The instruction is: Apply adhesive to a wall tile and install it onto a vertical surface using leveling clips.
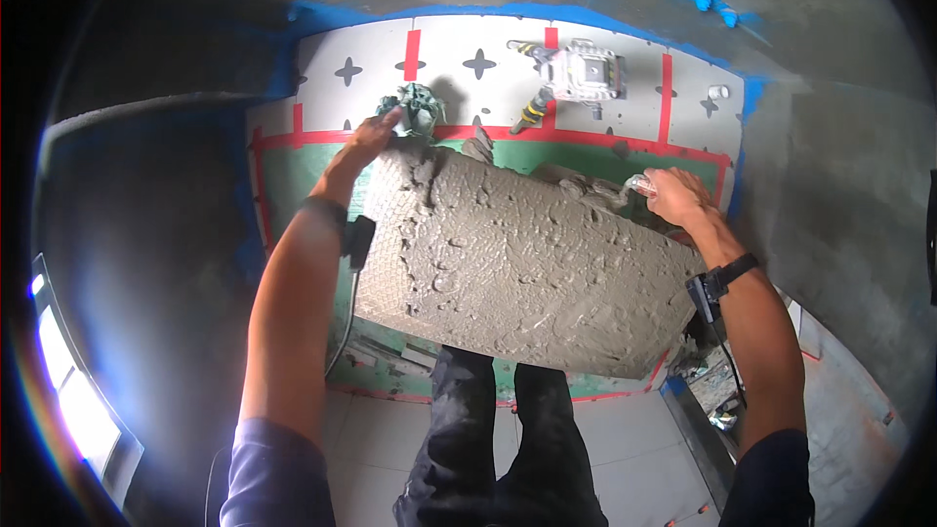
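Note:
A large slab-like tile (547, 273) lies in front of me, its upper face coated with wet grey mortar. Ridged texture shows through along its left side. My left hand (371, 137) is closed at the tile's far left corner, its fingertips partly hidden. Right beside those fingers is a crumpled green-and-white bag or cloth (418, 109). Over the far right edge, my right hand (680, 197) grips the handle of a trowel (639, 185). The trowel's blade is mostly hidden among mortar heaped along that edge.
Beyond the tile, white panels (342, 49) with dark star marks and red tape strips cover the floor. A suction-cup-like grey device (586, 73) with yellow-banded arms stands there. A small white cup-like piece (719, 92) is farther right. Grey walls (839, 176) surround me; my legs (498, 439) are close to the near edge.

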A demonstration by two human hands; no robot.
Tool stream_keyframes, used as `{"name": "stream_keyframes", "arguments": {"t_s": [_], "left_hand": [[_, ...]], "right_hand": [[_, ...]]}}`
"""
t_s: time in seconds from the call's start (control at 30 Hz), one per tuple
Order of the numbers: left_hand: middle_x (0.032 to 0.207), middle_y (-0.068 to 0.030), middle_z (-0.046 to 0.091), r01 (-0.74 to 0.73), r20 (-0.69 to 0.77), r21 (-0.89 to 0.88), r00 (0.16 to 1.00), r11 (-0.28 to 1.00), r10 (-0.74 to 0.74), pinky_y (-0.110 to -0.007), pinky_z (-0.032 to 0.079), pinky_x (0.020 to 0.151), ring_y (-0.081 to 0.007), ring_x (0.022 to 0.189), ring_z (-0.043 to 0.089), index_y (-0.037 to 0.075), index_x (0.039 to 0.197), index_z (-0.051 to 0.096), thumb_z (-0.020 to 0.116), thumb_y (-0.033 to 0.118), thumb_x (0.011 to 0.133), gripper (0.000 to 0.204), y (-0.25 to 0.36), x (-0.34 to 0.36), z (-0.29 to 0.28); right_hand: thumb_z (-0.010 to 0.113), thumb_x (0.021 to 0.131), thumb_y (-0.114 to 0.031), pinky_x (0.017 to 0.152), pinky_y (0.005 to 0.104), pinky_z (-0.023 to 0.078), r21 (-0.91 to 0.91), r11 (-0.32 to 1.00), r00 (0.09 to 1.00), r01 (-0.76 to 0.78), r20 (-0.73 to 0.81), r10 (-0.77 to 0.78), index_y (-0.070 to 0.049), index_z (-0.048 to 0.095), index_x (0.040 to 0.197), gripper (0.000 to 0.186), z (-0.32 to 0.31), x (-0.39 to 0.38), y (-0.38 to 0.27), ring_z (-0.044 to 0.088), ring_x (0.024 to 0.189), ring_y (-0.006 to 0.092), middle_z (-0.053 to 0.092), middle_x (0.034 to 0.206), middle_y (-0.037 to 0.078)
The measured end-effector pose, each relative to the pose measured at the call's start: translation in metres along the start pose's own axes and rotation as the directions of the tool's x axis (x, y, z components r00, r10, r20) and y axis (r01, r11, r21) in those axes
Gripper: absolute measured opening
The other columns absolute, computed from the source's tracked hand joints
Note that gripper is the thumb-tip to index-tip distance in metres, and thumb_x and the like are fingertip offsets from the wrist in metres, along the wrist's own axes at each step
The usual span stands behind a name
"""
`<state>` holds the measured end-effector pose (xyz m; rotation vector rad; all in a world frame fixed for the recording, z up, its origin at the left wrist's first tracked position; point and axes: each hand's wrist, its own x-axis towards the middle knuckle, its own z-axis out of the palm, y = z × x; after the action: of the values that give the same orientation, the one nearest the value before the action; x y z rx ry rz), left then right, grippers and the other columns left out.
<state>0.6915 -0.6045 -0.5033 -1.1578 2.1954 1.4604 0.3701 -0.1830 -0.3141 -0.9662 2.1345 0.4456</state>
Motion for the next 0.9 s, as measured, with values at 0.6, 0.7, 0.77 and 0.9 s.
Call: {"name": "stream_keyframes", "arguments": {"t_s": [0.6, 0.7, 0.77, 0.9], "left_hand": [[0.118, -0.0142, 0.065, 0.126, -0.082, -0.725, 0.960, 0.677, -0.266, -0.039, 0.054, 0.086, -0.0252, 0.097, 0.066, 0.004, 0.131, 0.056, 0.048, 0.057, 0.099, 0.062, 0.003, -0.028, 0.007], [0.121, -0.0175, 0.064, 0.074, -0.120, -0.828, 0.945, 0.556, -0.305, -0.040, 0.051, 0.093, -0.0268, 0.103, 0.065, 0.002, 0.135, 0.053, 0.046, 0.059, 0.099, 0.068, -0.040, -0.061, -0.009], [0.121, -0.0180, 0.064, 0.082, -0.119, -0.845, 0.935, 0.529, -0.334, -0.040, 0.049, 0.097, -0.0265, 0.107, 0.064, 0.001, 0.136, 0.052, 0.045, 0.060, 0.099, 0.070, -0.072, -0.104, -0.018], [0.117, -0.0181, 0.066, 0.151, -0.120, -0.776, 0.918, 0.613, -0.378, -0.037, 0.051, 0.094, -0.0246, 0.105, 0.065, 0.001, 0.133, 0.056, 0.045, 0.058, 0.100, 0.067, -0.113, -0.210, -0.026]], "right_hand": [[0.066, 0.083, -0.016, 0.085, 0.0476, 0.055, 0.065, 0.976, 0.964, 0.209, -0.179, -0.195, -0.006, 0.065, 0.107, 0.026, -0.037, 0.079, -0.192, 0.068, 0.096, 0.0387, 0.071, 0.099, 0.020], [0.067, 0.081, -0.021, 0.072, 0.0492, 0.054, 0.100, 0.947, 0.934, 0.307, -0.221, -0.279, -0.007, 0.062, 0.108, 0.030, -0.031, 0.060, -0.192, 0.066, 0.087, 0.0417, 0.069, 0.090, 0.019], [0.068, 0.081, -0.021, 0.065, 0.0487, 0.054, 0.112, 0.916, 0.901, 0.386, -0.261, -0.347, -0.008, 0.060, 0.101, 0.025, -0.028, 0.022, -0.200, 0.065, 0.076, 0.0395, 0.067, 0.082, 0.016], [0.070, 0.081, -0.023, 0.056, 0.0466, 0.053, 0.110, 0.840, 0.747, 0.531, -0.528, -0.403, -0.010, 0.056, 0.091, 0.022, 0.016, -0.106, -0.201, 0.064, 0.064, 0.0341, 0.060, 0.070, 0.012]]}}
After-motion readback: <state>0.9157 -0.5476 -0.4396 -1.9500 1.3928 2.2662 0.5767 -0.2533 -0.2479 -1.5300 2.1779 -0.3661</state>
